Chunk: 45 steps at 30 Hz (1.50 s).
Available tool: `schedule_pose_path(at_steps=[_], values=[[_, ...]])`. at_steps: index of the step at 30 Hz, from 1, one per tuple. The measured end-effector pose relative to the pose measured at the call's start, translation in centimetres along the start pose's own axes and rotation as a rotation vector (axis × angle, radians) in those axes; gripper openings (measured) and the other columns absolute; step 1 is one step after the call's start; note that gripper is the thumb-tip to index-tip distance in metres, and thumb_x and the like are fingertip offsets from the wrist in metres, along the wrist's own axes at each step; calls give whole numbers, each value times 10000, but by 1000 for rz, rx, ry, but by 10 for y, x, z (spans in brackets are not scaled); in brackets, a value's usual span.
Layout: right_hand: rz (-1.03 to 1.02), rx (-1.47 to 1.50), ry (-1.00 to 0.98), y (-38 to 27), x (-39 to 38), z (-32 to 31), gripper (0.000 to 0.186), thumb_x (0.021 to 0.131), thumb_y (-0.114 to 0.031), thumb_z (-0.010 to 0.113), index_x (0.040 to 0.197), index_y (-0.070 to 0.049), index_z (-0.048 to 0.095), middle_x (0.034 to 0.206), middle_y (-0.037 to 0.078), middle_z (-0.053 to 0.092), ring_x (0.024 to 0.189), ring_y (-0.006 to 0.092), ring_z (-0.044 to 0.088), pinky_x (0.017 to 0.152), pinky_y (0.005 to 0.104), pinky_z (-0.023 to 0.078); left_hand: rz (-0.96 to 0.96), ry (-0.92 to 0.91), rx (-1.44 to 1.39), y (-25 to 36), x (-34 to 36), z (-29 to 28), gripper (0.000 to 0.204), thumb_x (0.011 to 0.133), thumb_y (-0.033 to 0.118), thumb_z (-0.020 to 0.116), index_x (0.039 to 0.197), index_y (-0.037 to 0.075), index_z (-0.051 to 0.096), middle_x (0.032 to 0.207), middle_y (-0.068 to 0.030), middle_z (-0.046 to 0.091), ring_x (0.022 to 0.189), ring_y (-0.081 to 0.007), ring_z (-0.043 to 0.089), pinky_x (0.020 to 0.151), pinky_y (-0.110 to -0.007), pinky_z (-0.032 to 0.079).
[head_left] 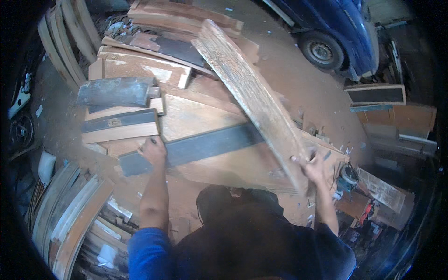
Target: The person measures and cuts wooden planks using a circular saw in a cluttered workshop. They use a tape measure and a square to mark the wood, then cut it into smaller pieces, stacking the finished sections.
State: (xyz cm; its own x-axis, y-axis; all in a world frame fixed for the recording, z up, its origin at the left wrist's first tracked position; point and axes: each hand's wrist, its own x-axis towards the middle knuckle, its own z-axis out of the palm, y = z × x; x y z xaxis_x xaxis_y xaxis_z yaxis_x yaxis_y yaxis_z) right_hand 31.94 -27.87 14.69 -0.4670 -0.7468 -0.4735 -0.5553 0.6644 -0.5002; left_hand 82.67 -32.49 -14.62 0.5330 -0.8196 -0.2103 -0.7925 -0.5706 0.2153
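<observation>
My right hand (313, 168) is closed around the near end of a long, rough wooden plank (252, 93). The plank slants up and away to the left, raised over the work surface, its far end past the stacked wood. My left hand (153, 150) has its fingers curled beside the near right corner of a wooden piece with a dark face and a pale edge (120, 126); a small dark spot shows at the fingertips, too small to name. Under that hand and running right beneath the plank lies a flat dark grey board (205, 144).
A wide wooden panel (196, 114) forms the work surface. Behind it are piled boards (186, 16), with a grey-faced block (116, 92) on the left. More planks (77, 219) lean at lower left. A blue vehicle (326, 32) stands far right, above framed panels (396, 116).
</observation>
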Motion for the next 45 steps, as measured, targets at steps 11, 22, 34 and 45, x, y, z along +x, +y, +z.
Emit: schedule_pose_path(at_steps=[11, 22, 34, 45], values=[[259, 781, -358, 159, -20, -50, 494, 1048, -369, 583, 1348, 22, 592, 1193, 144, 706, 1075, 229, 687, 913, 369, 560, 368, -319, -850, 144, -229, 68, 291, 1033, 251, 585, 1184, 12, 654, 1195, -192, 674, 1145, -341, 627, 1041, -453, 458], [175, 1288, -545, 248, 13, 3, 641, 1084, -562, 365, 1433, -52, 534, 1341, 159, 643, 1182, 283, 645, 1010, 457, 535, -159, -1828, -1506, 291, -500, -76, 671, 1076, 615, 300, 1440, 73, 458, 1267, -153, 635, 1061, -332, 702, 863, -550, 632], [16, 1564, -608, 328, -12, -48, 626, 1081, -553, 378, 1429, -57, 536, 1340, 160, 639, 1187, 287, 639, 1011, 458, 534, -92, -1609, -1377, 340, -608, -70, 555, 1061, 587, 441, 1289, 92, 542, 1013, -43, 646, 766, -161, 634, 617, -319, 595], [-43, 1617, -685, 336, 9, -64, 612, 1078, -544, 391, 1424, -61, 537, 1339, 160, 635, 1192, 291, 634, 1011, 460, 533, -178, -1599, -1591, 363, -623, -67, 514, 1100, 501, 352, 1317, 59, 498, 972, -145, 701, 749, -240, 710, 696, -420, 665]])
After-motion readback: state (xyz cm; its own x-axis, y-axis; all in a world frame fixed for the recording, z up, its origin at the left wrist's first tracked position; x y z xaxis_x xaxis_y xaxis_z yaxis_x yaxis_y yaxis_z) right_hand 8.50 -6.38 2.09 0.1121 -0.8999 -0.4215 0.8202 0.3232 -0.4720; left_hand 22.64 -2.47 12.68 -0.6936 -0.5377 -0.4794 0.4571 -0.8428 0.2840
